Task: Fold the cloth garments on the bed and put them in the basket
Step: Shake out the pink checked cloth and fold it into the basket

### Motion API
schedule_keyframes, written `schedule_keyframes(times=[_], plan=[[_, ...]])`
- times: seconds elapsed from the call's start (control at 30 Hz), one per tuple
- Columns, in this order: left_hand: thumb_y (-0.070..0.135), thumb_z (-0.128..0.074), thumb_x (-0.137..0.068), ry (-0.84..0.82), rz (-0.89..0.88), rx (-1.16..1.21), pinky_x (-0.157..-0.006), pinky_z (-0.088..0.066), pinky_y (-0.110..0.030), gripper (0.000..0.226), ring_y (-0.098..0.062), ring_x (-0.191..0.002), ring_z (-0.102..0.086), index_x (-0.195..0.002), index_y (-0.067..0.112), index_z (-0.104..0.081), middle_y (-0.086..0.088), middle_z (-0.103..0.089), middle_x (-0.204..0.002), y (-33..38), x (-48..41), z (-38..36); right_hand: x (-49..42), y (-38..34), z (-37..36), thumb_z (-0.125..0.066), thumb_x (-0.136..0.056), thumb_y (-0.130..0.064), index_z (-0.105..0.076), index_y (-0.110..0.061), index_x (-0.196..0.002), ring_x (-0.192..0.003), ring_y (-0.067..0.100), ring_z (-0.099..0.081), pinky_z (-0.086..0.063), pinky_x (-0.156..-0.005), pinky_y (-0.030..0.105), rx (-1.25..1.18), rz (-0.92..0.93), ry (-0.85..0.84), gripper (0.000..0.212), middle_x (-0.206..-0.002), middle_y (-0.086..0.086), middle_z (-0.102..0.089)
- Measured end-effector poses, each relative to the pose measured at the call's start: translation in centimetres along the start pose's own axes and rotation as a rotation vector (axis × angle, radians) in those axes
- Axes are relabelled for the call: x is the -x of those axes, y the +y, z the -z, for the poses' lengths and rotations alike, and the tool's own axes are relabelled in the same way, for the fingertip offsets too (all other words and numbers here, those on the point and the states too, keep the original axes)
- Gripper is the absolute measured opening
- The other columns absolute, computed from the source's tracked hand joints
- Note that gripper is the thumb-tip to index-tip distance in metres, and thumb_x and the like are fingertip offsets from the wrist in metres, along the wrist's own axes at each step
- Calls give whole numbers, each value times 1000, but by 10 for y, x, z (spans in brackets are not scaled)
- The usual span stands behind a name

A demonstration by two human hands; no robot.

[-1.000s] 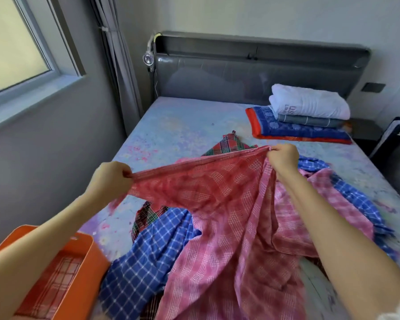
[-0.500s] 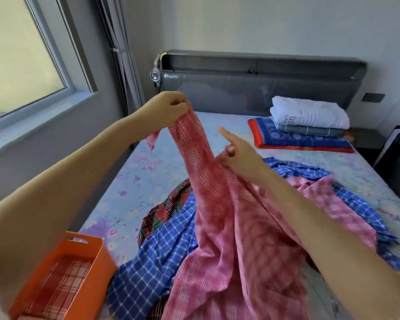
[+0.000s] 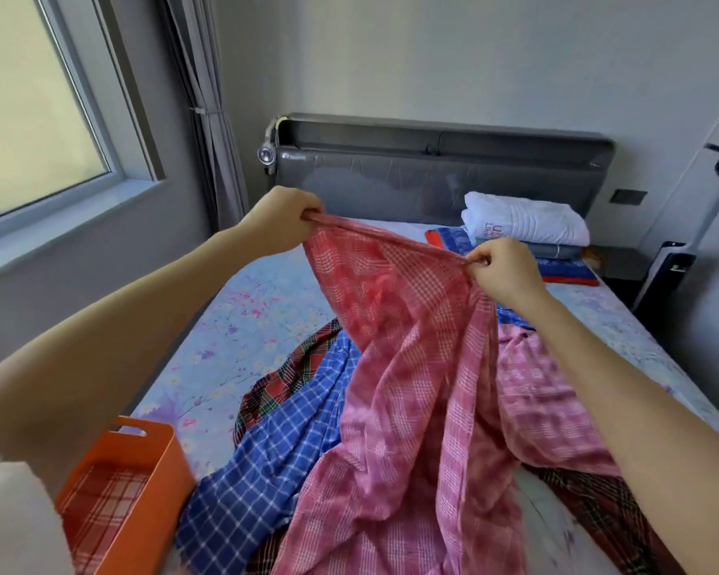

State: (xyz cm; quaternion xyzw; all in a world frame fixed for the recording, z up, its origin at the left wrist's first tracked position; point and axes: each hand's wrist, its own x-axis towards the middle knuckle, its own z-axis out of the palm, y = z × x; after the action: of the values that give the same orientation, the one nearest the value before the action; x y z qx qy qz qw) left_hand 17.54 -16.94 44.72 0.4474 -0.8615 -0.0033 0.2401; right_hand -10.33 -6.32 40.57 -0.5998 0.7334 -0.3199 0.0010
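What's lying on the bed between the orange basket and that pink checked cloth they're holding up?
In the head view, a crumpled blue checked cloth lies between the orange basket and the pink checked cloth.

Bare forearms, both sides. White sleeve (image 3: 5,512) bunched at the upper arm, well back from the left hand (image 3: 281,219). Nothing worn on right hand (image 3: 505,269).
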Motion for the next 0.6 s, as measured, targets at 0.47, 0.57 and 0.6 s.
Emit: schedule_keyframes(times=[0.47, 0.57, 0.6], plan=[[3, -59, -85, 309, 198, 729, -73, -57, -40, 13, -23, -78, -69, -88, 12, -68, -15, -68, -87, 62, -37, 51, 34, -30, 41, -65, -81, -1, -72, -1, -84, -66, 16, -58, -47, -63, 24, -328, -38, -216, 8, -74, 9, -67], [29, -56, -91, 186, 387, 354, -76, -51, -33, 32, -32, -94, -63, -111, 5, -59, -18, -62, -108, 67, -27, 28, 51, -49, 35, -65, -81, 4, -71, 2, -90, -55, 7, -56, -44, -51, 14, -579, -101, -345, 11, -69, 4, -65], [38, -51, -93, 95, 443, 305, -62, -50, -28, 39, -26, -79, -66, -105, 1, -58, -18, -62, -98, 74, -14, 20, 54, -51, 31, -65, -81, 4, -71, 2, -90, -54, 5, -57, -45, -51, 14, -618, -121, -328, 11, -69, 3, -65]])
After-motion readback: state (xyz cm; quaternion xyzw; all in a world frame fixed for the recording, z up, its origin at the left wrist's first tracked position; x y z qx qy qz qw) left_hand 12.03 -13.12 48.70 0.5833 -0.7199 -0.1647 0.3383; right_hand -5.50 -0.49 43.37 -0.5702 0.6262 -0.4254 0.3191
